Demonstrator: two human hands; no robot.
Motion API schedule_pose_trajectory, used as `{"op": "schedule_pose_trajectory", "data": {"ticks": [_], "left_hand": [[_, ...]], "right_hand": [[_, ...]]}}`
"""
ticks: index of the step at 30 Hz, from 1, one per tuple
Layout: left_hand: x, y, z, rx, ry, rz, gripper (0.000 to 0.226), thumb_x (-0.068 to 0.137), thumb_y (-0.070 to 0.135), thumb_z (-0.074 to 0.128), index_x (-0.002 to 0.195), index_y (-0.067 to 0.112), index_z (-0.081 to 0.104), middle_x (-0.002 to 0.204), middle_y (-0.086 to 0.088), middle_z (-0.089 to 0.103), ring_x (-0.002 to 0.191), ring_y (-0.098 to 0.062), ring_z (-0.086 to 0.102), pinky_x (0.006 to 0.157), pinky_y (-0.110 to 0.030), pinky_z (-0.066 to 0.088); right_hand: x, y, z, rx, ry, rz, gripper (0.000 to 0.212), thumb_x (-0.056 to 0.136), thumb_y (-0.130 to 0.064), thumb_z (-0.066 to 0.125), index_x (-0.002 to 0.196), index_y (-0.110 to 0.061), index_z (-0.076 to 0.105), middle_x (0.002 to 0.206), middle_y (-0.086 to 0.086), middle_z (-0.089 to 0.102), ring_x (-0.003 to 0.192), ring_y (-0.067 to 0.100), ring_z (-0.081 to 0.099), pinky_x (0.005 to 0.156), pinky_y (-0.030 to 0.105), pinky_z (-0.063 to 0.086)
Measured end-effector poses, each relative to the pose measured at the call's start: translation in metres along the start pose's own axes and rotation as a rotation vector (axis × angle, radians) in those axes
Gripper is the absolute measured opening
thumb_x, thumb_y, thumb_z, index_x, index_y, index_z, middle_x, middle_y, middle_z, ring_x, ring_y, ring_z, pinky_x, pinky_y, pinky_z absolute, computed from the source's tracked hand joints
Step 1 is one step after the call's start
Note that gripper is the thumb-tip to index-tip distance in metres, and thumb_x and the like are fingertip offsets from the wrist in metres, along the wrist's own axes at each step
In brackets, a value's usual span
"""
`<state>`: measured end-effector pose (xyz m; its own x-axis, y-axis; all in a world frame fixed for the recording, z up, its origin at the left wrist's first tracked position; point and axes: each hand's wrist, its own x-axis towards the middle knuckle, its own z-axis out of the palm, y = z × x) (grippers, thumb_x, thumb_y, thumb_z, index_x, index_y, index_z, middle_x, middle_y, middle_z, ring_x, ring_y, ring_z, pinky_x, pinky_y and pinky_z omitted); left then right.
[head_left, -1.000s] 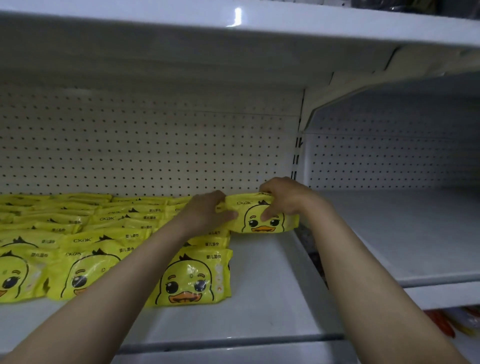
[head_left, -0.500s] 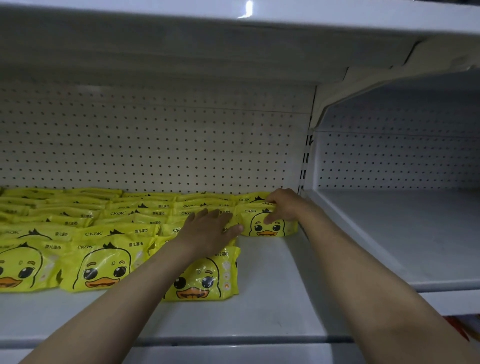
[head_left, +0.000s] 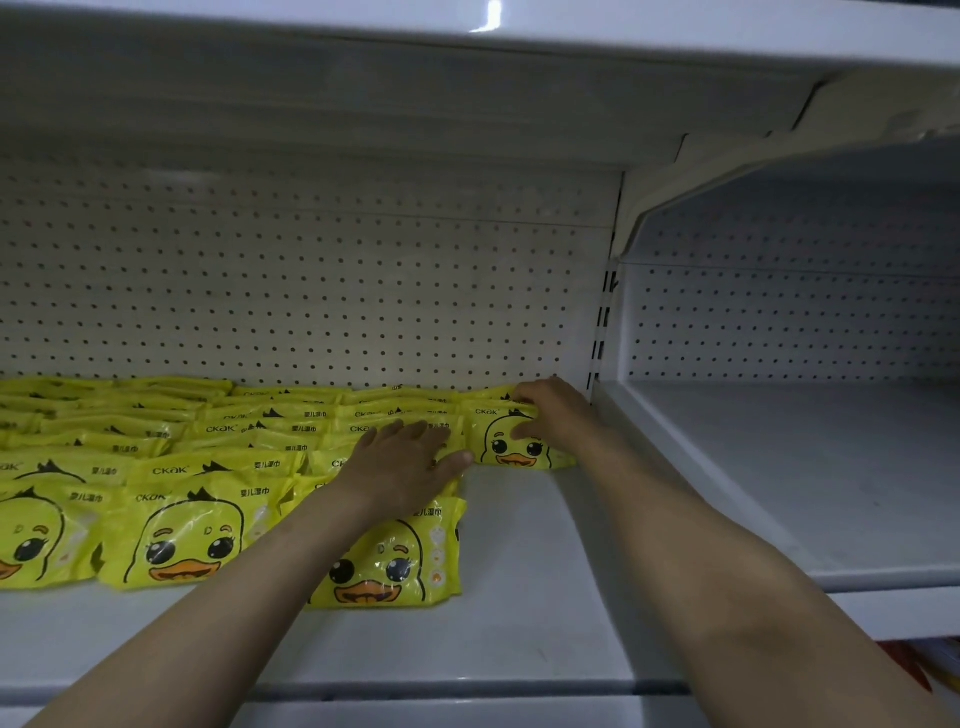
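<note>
Yellow duck-print wipes pack (head_left: 511, 447) sits far right on the shelf (head_left: 530, 545), just beside the slotted upright (head_left: 602, 332). Right hand (head_left: 558, 415) pinches its top edge, thumb on the face. Left hand (head_left: 405, 462) lies flat, fingers straight, on the neighbouring packs (head_left: 291, 421). Probably soft, light, slick film, so grip the edges. Pegboard (head_left: 311, 291) is close behind, limiting reach.

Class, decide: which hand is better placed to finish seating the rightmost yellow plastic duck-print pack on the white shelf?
Right. The right hand grips that yellow plastic duck-print pack at its top edge; the left hand rests flat on neighbouring packs.
</note>
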<state>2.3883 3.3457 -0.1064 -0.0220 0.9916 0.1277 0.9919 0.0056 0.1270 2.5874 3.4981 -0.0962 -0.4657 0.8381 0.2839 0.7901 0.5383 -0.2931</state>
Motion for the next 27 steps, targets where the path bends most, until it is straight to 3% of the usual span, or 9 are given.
{"op": "schedule_pose_trajectory", "data": {"ticks": [5, 12, 23, 27], "left_hand": [[-0.002, 0.002, -0.001, 0.0, -0.004, -0.001, 0.069, 0.093, 0.068, 0.018, 0.151, 0.032, 0.025, 0.159, 0.002, 0.023, 0.149, -0.026, 0.013, 0.119, -0.048, 0.011], [-0.003, 0.002, -0.001, 0.019, 0.015, 0.011, 0.068, 0.094, 0.067, 0.018, 0.151, 0.031, 0.027, 0.158, 0.001, 0.027, 0.148, -0.026, 0.016, 0.119, -0.047, 0.013], [-0.003, 0.004, -0.002, 0.005, 0.013, -0.011, 0.069, 0.093, 0.068, 0.019, 0.151, 0.03, 0.027, 0.158, 0.0, 0.026, 0.148, -0.026, 0.016, 0.119, -0.047, 0.013], [-0.004, 0.005, -0.01, -0.071, 0.02, -0.026, 0.068, 0.095, 0.065, 0.027, 0.148, 0.024, 0.034, 0.153, -0.004, 0.036, 0.143, -0.026, 0.028, 0.116, -0.044, 0.023]], "right_hand": [[0.003, 0.0, 0.002, -0.024, 0.023, -0.011, 0.057, 0.076, -0.031, 0.082, 0.128, -0.026, 0.059, 0.117, 0.006, 0.048, 0.108, 0.023, 0.052, 0.087, 0.031, 0.044], [0.005, -0.001, 0.008, -0.098, 0.081, -0.046, 0.052, 0.078, -0.028, 0.078, 0.124, -0.023, 0.057, 0.117, 0.003, 0.058, 0.117, 0.021, 0.043, 0.084, 0.033, 0.042], [0.006, -0.002, 0.014, -0.185, 0.109, 0.004, 0.054, 0.076, -0.032, 0.078, 0.123, -0.023, 0.051, 0.123, 0.003, 0.051, 0.118, 0.022, 0.042, 0.084, 0.036, 0.044], [0.002, -0.017, 0.007, -0.205, 0.09, 0.023, 0.056, 0.078, -0.038, 0.074, 0.126, -0.022, 0.05, 0.126, 0.004, 0.051, 0.121, 0.024, 0.041, 0.087, 0.037, 0.042]]}}
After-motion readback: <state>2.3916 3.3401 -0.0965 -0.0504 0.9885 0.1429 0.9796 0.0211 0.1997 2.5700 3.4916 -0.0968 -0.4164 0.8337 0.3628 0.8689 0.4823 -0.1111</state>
